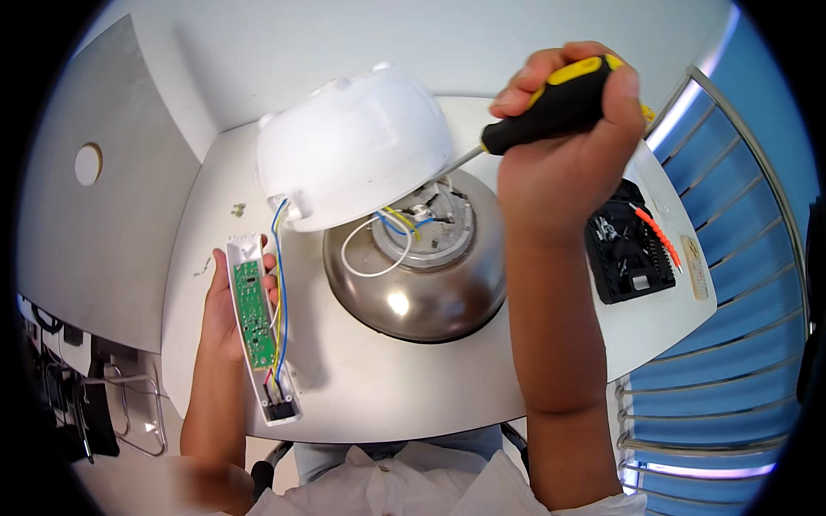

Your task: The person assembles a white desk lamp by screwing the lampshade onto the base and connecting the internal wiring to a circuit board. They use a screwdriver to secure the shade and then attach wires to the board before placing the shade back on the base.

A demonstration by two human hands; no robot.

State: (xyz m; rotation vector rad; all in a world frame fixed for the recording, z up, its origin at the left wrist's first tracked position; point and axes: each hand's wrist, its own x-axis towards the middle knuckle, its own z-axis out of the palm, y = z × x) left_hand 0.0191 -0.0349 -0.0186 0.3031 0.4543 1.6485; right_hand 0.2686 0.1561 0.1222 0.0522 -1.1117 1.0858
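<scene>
Wrapped in my raised right hand (564,163) is a black and yellow screwdriver (546,107). Its shaft slants down left to the edge of a white plastic housing (353,146), tilted above an upturned metal bowl (404,301). My left hand (222,305) grips a long white plastic panel (288,411) that carries a green circuit board (252,314). Blue and yellow wires (281,297) link this panel to the housing. On the bowl's round grey base (439,245), a white cable (348,258) loops beside more blue and yellow wires. The screwdriver's tip is hard to make out.
A black tool case (632,279) of bits lies at the table's right, with an orange flexible shaft (658,232) across it. Small screws (238,209) sit at the left on the white table (379,408). Metal railing (714,301) borders the right side; a grey board (103,224) stands left.
</scene>
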